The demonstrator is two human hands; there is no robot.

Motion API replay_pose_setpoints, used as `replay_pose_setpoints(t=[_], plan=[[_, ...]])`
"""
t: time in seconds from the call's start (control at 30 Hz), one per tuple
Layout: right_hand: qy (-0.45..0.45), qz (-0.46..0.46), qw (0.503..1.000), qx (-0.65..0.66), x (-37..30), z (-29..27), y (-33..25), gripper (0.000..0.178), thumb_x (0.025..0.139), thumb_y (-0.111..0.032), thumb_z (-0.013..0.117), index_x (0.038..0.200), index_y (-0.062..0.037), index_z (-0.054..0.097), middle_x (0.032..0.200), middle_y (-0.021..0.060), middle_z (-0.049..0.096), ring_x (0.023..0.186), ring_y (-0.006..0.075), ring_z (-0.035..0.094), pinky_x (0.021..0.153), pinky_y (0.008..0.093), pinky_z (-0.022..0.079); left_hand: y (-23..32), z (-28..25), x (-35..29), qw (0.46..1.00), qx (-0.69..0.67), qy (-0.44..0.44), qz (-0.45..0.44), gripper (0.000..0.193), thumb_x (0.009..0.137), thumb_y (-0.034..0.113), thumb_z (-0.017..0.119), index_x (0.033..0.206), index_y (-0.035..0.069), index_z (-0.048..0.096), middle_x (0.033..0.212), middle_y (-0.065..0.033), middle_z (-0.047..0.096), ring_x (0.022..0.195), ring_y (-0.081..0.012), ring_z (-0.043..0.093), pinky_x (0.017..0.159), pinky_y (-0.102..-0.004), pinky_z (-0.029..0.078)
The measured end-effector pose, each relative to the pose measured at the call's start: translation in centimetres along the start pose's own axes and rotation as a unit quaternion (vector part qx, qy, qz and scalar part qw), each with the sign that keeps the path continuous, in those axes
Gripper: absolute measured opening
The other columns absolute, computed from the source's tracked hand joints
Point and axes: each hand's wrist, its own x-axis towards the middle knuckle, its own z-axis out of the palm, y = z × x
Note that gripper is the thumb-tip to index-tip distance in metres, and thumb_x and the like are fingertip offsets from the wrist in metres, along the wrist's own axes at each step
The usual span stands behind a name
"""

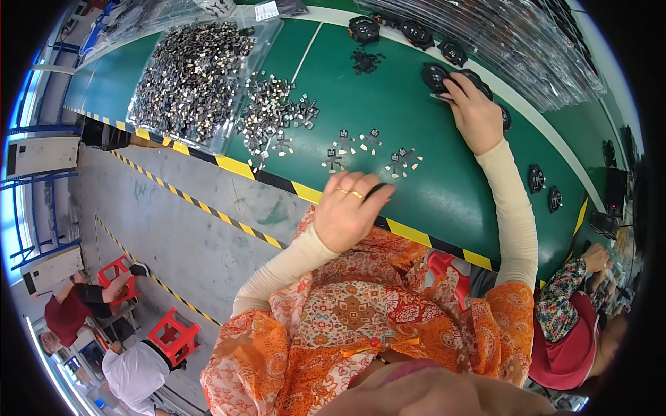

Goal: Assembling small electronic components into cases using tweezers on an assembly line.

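Observation:
My right hand [475, 114], fingers closed, grips the edge of a black round watch-like housing [435, 76] at the table's far right. More such housings lie partly hidden under and beside that hand. Near the front edge, my left hand [347, 211] is curled, thumb toward the fingers, with a dark piece [376, 189] showing between them; its kind is too blurred to tell. Just beyond the left hand, small black clip-like parts with pale tips [401, 161] lie in loose groups, and another such part [333, 159] rests to their left.
A clear plastic bag [232, 118] heaped with small dark and metallic parts lies at left, a loose pile [267, 111] beside it. Black housings [416, 33] line the far edge near clear plastic sleeves [513, 41]. Two dark round parts [536, 179] sit at right. A co-worker's hand [595, 256] is beyond.

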Motion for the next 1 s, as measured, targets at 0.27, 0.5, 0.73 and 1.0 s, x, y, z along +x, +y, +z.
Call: replay_pose_setpoints(t=[0.27, 0.5, 0.73, 1.0], plan=[[0.0, -0.132, 0.972, 0.196, -2.2, -3.4, -4.7, 0.027, 0.081, -0.008, 0.073, 0.107, -0.0051, 0.067, 0.104, 0.0124, 0.066, 0.074, 0.0255, 0.065, 0.06, 0.0329, 0.052, -1.0, -0.1, 0.8, 0.998, 0.049, -0.043, -0.007, 0.035, 0.075, 0.014, 0.076, 0.108, 0.006, 0.069, 0.124, -0.0067, 0.058, 0.104, -0.0258, 0.055, 0.094, -0.0445, 0.043], [0.061, 0.026, 0.878, 0.473, 0.7, -3.3, -5.3, 0.031, 0.104, -0.019, 0.046, 0.104, 0.0039, 0.066, 0.106, 0.0154, 0.061, 0.085, 0.0217, 0.063, 0.079, 0.0322, 0.051, 0.2, 1.1, 3.3, 0.999, 0.041, -0.015, -0.007, 0.042, 0.075, 0.023, 0.077, 0.113, 0.008, 0.067, 0.11, -0.0074, 0.056, 0.103, -0.0258, 0.053, 0.096, -0.0454, 0.042], [0.079, 0.112, 0.843, 0.52, 2.3, 2.8, -4.9, 0.022, 0.092, -0.001, 0.063, 0.113, 0.0035, 0.068, 0.118, 0.0136, 0.064, 0.096, 0.0195, 0.067, 0.089, 0.029, 0.053, -0.7, 1.6, 2.0, 0.997, 0.043, -0.06, -0.006, 0.042, 0.076, 0.024, 0.077, 0.112, 0.005, 0.067, 0.118, -0.0067, 0.059, 0.109, -0.025, 0.054, 0.104, -0.0496, 0.038], [-0.004, 0.067, 0.845, 0.531, 3.4, 3.2, -4.5, 0.023, 0.092, 0.005, 0.06, 0.115, 0.0055, 0.065, 0.123, 0.016, 0.062, 0.106, 0.0246, 0.067, 0.092, 0.031, 0.054, -0.7, 1.4, 2.0, 0.997, 0.013, -0.068, -0.034, 0.04, 0.077, 0.019, 0.077, 0.115, 0.008, 0.067, 0.121, -0.006, 0.06, 0.113, -0.0252, 0.055, 0.107, -0.0507, 0.035]])
